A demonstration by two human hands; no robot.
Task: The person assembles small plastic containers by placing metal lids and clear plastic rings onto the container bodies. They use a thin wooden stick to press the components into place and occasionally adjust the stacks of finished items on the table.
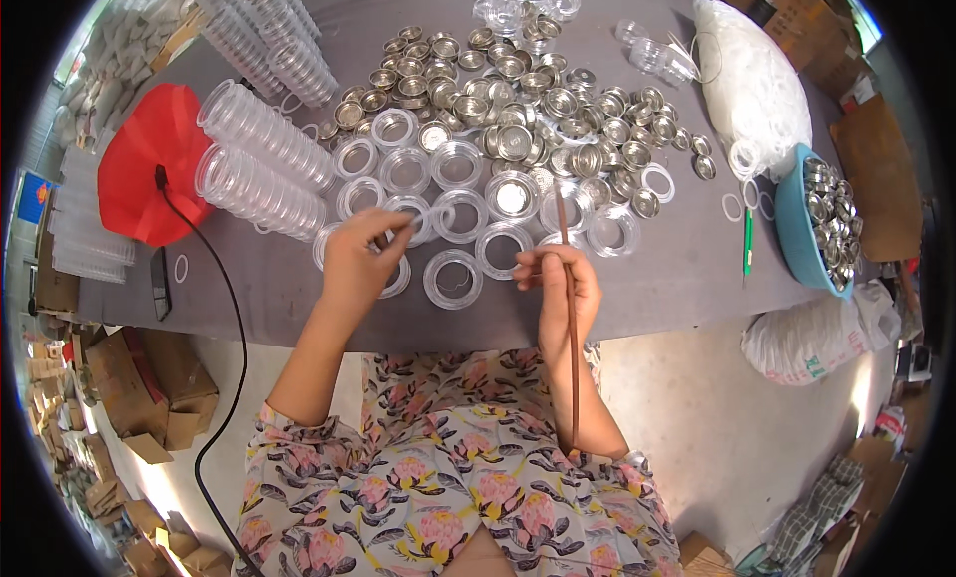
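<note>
My left hand (360,256) is raised over the near left of a group of clear plastic round dishes (453,296), fingers pinched. At its fingertips is what looks like a thin translucent ring (435,219). My right hand (570,290) is closed around a slim brown stick (571,353), held nearly upright, its upper tip above the dishes. One dish holds a silver metal cap (513,198); several others look empty. Behind them spreads a large pile of shallow round metal caps (513,142).
Stacked clear dishes (264,174) and a red cloth-like thing (149,169) stand left, with a black cable (234,318) hanging there. At right are a white plastic bag (752,84), a green pencil (748,240) and a blue basin (794,224) of metal caps. Cardboard boxes (149,378) lie below.
</note>
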